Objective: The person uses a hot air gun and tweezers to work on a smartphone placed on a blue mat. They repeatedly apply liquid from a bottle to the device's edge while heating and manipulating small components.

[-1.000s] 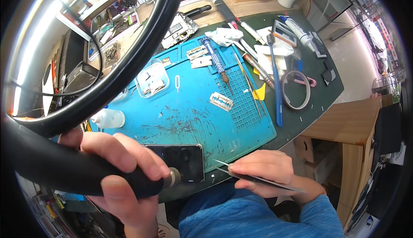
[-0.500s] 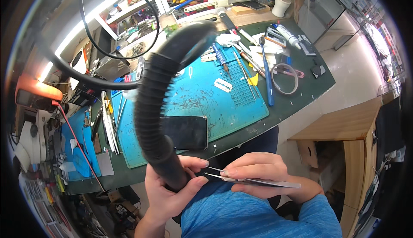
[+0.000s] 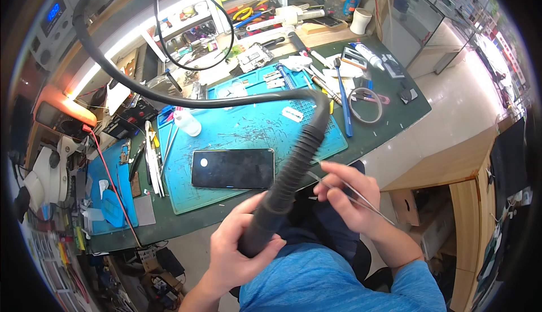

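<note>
My left hand (image 3: 237, 253) is closed around a black hot-air gun handle (image 3: 265, 224), and its ribbed sleeve leads up into a thick black hose (image 3: 197, 104). The front end of the handle is hidden. My right hand (image 3: 353, 202) grips slim metal tweezers (image 3: 379, 212) between thumb and fingers, just off the table's front edge. The tweezers' tips lie close to the ribbed sleeve; I see nothing between them. A black smartphone (image 3: 234, 171) lies face up on the blue work mat (image 3: 186, 199), left of the handle.
On the mat are a razor blade (image 3: 292, 114) and a small clear bottle (image 3: 187, 123). A tape roll (image 3: 365, 105), a blue brush (image 3: 345, 106) and pens lie at the right. An orange multimeter (image 3: 65, 117) and tools stand left. The black hose arches over the mat.
The handle has swung right, and its hose now crosses the mat further right. My right hand has moved up and away from my left, with the tweezers. More of the phone shows.
</note>
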